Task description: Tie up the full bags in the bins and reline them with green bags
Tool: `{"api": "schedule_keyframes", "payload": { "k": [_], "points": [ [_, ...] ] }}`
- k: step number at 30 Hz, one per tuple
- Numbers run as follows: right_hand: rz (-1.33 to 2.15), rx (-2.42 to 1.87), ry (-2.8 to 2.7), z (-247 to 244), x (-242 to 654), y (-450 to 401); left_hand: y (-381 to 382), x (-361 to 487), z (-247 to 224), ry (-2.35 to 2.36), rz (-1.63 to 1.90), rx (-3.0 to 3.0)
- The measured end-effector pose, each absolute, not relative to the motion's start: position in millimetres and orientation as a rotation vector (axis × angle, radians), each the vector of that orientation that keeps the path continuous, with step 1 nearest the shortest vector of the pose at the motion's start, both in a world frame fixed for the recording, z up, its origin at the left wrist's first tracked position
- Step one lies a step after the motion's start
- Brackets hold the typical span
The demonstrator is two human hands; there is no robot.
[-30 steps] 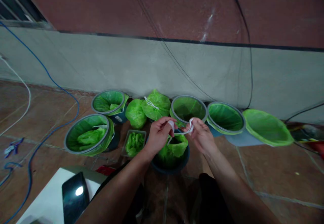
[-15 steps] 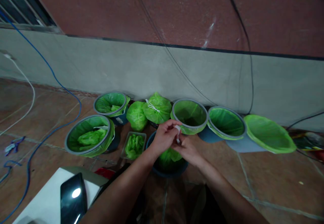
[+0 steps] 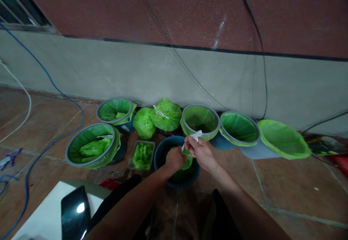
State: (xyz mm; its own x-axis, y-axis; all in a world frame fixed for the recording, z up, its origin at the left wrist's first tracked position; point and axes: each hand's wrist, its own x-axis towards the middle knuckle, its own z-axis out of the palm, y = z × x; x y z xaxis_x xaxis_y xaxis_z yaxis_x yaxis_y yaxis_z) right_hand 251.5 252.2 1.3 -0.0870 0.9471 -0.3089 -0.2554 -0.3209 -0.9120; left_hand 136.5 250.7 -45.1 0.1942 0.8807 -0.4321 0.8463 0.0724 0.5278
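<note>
Over the dark blue bin (image 3: 160, 149) in front of me, both hands work on a green plastic bag (image 3: 187, 163) with a white drawstring (image 3: 197, 135). My left hand (image 3: 174, 159) is closed round the bag's neck, with a bit of white string beside its fingers. The right hand (image 3: 201, 153) pinches the drawstring, and a white end sticks up past the fingers. Most of the bag hangs down inside the bin, partly hidden by my hands.
Lined bins stand along the wall, such as a bin (image 3: 199, 137) behind my hands and another bin (image 3: 92, 165) at left. Two tied green bags (image 3: 166, 114) sit between them. A clear tub (image 3: 129, 164) holds green bags. A phone (image 3: 74, 214) lies on a white box (image 3: 40, 211).
My hands have moved apart and lower over the bin. The right hand has turned, and the white drawstring now sticks up beyond it. The view has shifted slightly.
</note>
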Motion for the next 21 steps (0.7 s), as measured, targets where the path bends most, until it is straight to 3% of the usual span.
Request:
{"api": "schedule_keyframes", "payload": {
  "k": [8, 15, 21],
  "points": [
    [1.637, -1.113, -0.656, 6, 262, 255, 244, 135, -55, 1.755, -0.114, 1.856],
    [1.566, -1.149, -0.747, 4, 265, 257, 264, 126, -21, 1.425, 0.248, 2.016],
    [1.339, -1.333, -0.989, -8, 279, 266, 275, 119, -29, 1.373, 0.407, 1.77]
  ]
}}
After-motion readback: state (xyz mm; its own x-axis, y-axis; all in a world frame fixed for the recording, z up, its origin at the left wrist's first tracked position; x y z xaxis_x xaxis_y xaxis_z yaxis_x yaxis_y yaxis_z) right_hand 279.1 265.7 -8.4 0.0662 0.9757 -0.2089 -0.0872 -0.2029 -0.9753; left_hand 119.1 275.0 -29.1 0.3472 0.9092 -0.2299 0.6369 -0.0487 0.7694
